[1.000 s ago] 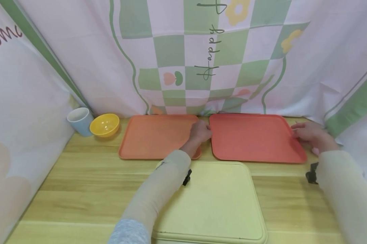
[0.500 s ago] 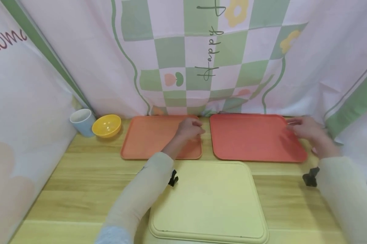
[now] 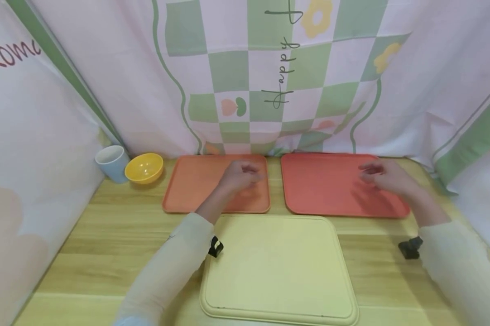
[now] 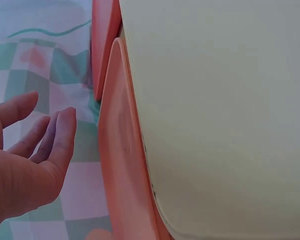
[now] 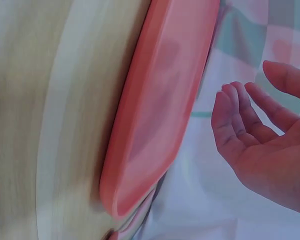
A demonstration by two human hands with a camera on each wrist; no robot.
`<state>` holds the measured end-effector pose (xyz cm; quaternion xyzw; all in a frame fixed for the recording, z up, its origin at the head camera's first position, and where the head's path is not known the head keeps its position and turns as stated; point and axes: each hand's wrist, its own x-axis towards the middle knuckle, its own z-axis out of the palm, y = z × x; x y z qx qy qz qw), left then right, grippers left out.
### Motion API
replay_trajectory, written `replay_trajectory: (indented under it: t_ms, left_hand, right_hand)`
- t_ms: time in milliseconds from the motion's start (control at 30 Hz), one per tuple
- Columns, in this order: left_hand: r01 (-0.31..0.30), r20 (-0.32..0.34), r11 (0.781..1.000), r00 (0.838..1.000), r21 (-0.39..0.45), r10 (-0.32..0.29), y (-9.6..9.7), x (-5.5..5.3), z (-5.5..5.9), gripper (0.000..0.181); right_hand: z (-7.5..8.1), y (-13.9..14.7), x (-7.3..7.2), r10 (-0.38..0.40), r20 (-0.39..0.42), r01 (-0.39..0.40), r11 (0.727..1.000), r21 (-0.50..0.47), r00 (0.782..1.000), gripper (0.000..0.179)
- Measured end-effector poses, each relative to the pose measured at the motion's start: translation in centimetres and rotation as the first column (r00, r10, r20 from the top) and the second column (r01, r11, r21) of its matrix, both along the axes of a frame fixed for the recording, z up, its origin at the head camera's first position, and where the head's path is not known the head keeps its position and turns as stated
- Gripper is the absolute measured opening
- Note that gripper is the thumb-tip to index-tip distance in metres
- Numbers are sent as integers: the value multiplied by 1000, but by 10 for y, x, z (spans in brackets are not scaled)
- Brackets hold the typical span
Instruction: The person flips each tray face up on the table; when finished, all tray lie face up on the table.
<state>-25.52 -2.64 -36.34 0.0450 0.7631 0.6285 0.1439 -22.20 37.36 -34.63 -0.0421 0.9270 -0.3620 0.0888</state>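
Observation:
Above the orange tray (image 3: 196, 185) hovers my left hand (image 3: 237, 175), its fingers loosely bent and holding nothing. My right hand (image 3: 385, 175) is over the right part of the red tray (image 3: 322, 185), also with nothing in it. A shadow of that hand falls on the red tray. Both wrist views show relaxed fingers apart from the trays, as with the left hand's fingers (image 4: 64, 135) and the right hand's fingers (image 5: 227, 112). The two trays lie side by side at the back with a narrow gap between them. Nearer the front is a pale yellow lid-like board (image 3: 277, 267).
A yellow bowl (image 3: 144, 169) and a light blue cup (image 3: 112, 163) stand at the back left, beside the orange tray. Patterned cloth (image 3: 269, 68) hangs right behind the trays and along both sides of the wooden table (image 3: 106, 253).
My left hand has let go of the red tray's left edge and moved left over the orange tray. My right hand has left the right edge and moved inward. The trays look still.

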Motion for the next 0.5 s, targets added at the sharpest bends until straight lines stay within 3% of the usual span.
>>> replay_trajectory:
  t_ms: [233, 500]
  left_hand:
    - [1, 38, 999, 999, 50, -2, -20, 9, -3, 36]
    - [-18, 1, 999, 1000, 46, 18, -47, 23, -6, 34]
  right_hand:
    - [-4, -5, 12, 51, -22, -49, 997, 61, 998, 49]
    - [-17, -16, 24, 109, 25, -107, 991, -78, 994, 47]
